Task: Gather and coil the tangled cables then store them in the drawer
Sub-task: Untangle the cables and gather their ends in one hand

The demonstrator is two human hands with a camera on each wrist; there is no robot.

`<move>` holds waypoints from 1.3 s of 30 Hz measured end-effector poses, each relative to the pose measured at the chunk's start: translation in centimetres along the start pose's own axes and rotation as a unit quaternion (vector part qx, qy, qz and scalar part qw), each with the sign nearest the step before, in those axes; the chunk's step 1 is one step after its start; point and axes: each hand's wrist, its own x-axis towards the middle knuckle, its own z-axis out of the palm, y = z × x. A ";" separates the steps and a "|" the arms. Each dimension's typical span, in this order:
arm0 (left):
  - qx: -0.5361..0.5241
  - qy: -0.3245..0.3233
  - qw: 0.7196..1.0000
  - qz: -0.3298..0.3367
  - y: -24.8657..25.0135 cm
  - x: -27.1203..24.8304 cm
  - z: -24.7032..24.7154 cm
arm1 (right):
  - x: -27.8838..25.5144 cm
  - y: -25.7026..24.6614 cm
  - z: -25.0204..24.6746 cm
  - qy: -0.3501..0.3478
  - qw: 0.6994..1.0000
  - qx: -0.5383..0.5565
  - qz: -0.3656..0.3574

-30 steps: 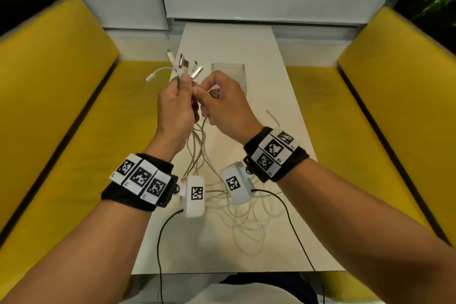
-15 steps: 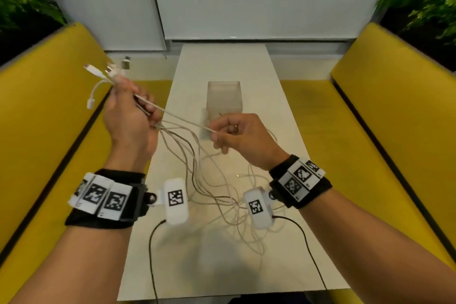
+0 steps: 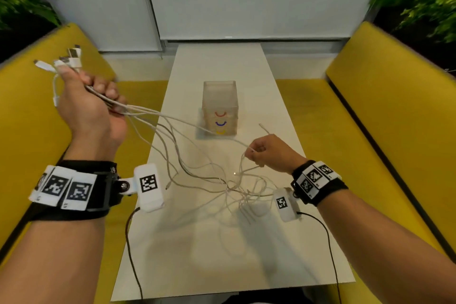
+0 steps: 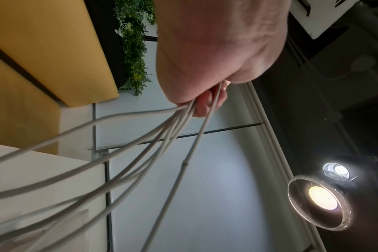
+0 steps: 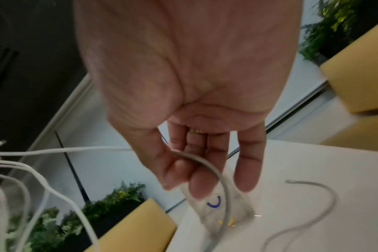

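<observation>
Several white cables (image 3: 172,128) fan from my raised left hand (image 3: 98,99) down to a tangle (image 3: 234,187) on the white table (image 3: 222,254). That hand grips the bundle over the left bench, and the connector ends (image 3: 69,59) stick out past its thumb. The left wrist view shows the cables (image 4: 140,141) leaving its curled fingers (image 4: 205,104). Low over the table's right side, my right hand (image 3: 256,153) pinches one cable; in the right wrist view this cable (image 5: 207,165) passes between thumb and fingers (image 5: 196,180). A translucent drawer unit (image 3: 220,108) with red, blue and yellow handles stands mid-table, its drawers closed.
Yellow benches (image 3: 385,118) run along both sides of the narrow table. Green plants (image 3: 419,0) stand behind the benches, and a white wall panel closes the far end. Black leads (image 3: 130,242) hang from both wrist cameras across the table's near part.
My left hand has swung up and to the left with the bundle. My right hand has drawn down and to the right along one cable, so the cables now stretch out between the hands.
</observation>
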 end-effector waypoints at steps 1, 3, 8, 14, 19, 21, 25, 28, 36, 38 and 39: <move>-0.002 0.003 1.000 0.001 0.1 0.0 0.0 | 0.2 0.9 -0.2 0.001 0.999 -0.041 0.017; 0.000 0.009 1.000 0.005 -0.1 -0.4 0.0 | 0.4 2.1 -0.5 -0.018 0.990 -0.131 0.055; 0.032 0.018 0.999 -0.002 -1.0 -1.4 0.1 | -0.9 -1.1 -2.0 0.007 0.996 -0.010 0.093; 0.067 -0.011 0.997 -0.021 -1.7 -2.0 0.3 | -3.2 -10.0 -6.5 0.159 0.974 0.120 -0.105; 0.069 -0.019 0.997 -0.029 -1.7 -2.3 0.2 | -4.9 -13.9 -10.4 0.236 0.931 0.110 -0.258; 0.067 -0.018 0.997 -0.030 -1.7 -2.5 0.2 | -4.5 -13.6 -11.1 0.242 0.930 0.094 -0.259; 0.055 -0.013 0.998 -0.029 -1.8 -2.7 0.1 | -2.7 -10.2 -10.1 0.209 0.958 0.058 -0.187; 0.050 -0.003 0.998 -0.028 -1.8 -2.5 -0.1 | -1.0 -6.1 -8.4 0.190 0.974 0.018 -0.120; -0.005 0.005 1.000 0.005 -0.7 -0.8 -1.0 | 1.1 1.7 -5.8 0.160 0.987 -0.007 -0.019; -0.010 0.003 1.000 0.011 -0.7 -0.4 -1.2 | 1.0 2.4 -4.9 0.130 0.991 0.017 -0.027; -0.007 0.001 1.000 0.013 -0.9 -0.3 -1.2 | 1.0 2.7 -4.2 0.116 0.992 0.030 -0.032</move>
